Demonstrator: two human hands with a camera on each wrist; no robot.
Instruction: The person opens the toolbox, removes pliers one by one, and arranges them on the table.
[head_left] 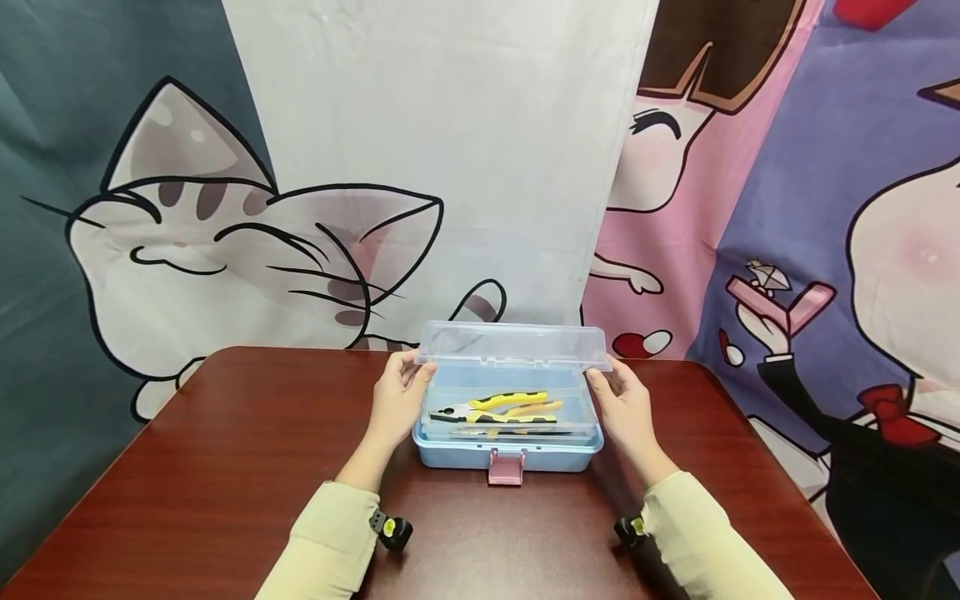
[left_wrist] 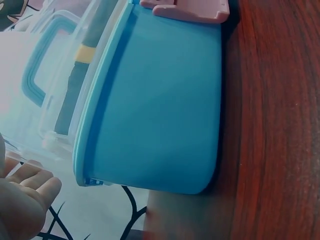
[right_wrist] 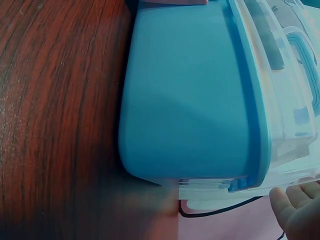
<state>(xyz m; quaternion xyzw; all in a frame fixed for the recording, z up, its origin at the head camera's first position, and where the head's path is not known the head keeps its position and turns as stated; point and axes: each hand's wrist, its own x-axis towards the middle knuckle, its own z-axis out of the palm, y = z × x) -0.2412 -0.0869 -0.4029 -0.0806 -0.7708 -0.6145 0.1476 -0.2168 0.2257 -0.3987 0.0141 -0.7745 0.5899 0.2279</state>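
A light-blue plastic toolbox (head_left: 457, 457) stands on the table with its clear lid (head_left: 517, 343) raised and tilted back. My left hand (head_left: 396, 398) holds the lid's left edge, thumb in front and fingers behind. At the right edge, my right hand (head_left: 626, 404) grips the lid the same way. Pliers (head_left: 508, 399) with yellow and black handles lie in the clear upper tray, beside another yellow-handled tool (head_left: 536, 407) that is partly hidden. More items below the tray are too blurred to name. Both wrist views show the toolbox's blue front (left_wrist: 155, 100) (right_wrist: 190, 90).
A pink latch (head_left: 506, 468) hangs down at the toolbox's front. Beneath everything is a dark red wooden table (head_left: 285, 467). Behind its far edge hangs a cartoon-printed cloth (head_left: 450, 125). In the left wrist view, a blue carry handle (left_wrist: 32, 75) shows on the lid.
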